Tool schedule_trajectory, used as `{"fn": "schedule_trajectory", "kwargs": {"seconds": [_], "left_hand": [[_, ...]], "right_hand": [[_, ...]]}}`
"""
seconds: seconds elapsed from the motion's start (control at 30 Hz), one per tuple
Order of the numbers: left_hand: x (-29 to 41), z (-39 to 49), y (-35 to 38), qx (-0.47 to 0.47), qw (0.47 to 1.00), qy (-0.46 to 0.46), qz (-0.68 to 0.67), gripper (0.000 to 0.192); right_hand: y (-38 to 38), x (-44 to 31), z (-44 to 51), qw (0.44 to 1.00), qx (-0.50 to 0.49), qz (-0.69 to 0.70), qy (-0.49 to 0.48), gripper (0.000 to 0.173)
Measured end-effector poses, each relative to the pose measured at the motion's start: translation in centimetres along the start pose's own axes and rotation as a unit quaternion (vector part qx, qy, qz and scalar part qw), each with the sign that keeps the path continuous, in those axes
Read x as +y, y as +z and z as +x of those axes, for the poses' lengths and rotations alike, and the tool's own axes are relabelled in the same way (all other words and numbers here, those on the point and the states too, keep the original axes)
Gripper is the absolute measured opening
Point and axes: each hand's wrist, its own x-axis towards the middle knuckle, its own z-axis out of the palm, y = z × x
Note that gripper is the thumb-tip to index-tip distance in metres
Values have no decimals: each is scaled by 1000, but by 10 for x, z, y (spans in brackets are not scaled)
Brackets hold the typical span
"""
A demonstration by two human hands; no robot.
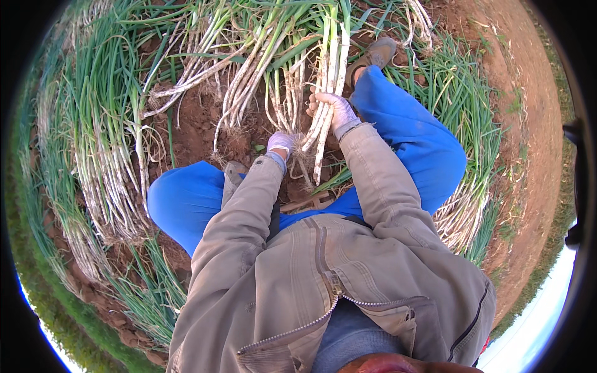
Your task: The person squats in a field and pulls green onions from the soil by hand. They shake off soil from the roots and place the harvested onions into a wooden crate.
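Observation:
My right hand (336, 109), in a thin pale glove, is closed around several long white-stemmed green onions (332, 60). Their green tops point away from me, and their lower ends hang over the soil. To its left, my left hand (282, 142), gloved the same way, is at the roots of the onions; its fingers are partly hidden, and whether it grips any root cannot be told. A loose bunch of onions (247, 84) lies on the soil just beyond my left hand, with roots towards me.
A thick row of pulled onions (109, 186) lies to the left. Another heap (461, 210) lies on the right, beyond my bent knee. Bare brown soil (536, 140) stretches along the far right. A small wooden piece (305, 203) is on the ground between my legs.

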Motion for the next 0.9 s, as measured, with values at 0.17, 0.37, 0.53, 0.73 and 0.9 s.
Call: {"fn": "schedule_trajectory", "kwargs": {"seconds": [0.17,0.37,0.53,0.73,0.9], "left_hand": [[20,-25,-20,50,987,25,151,28],[-5,-18,-25,91,753,-124,-640,13],[6,-16,-30,114,951,-91,-271,70],[4,-24,-28,172,960,-51,-214,46],[-41,-3,-4,194,841,-74,-499,18]], "right_hand": [[-14,-1,5,1000,4,-18,7,41],[-17,2,5,1000,15,-10,-2,37],[7,-1,-3,1000,-13,13,5,40],[8,-6,-10,1000,-18,16,3,39],[-3,2,4,999,-17,34,5,28]]}}
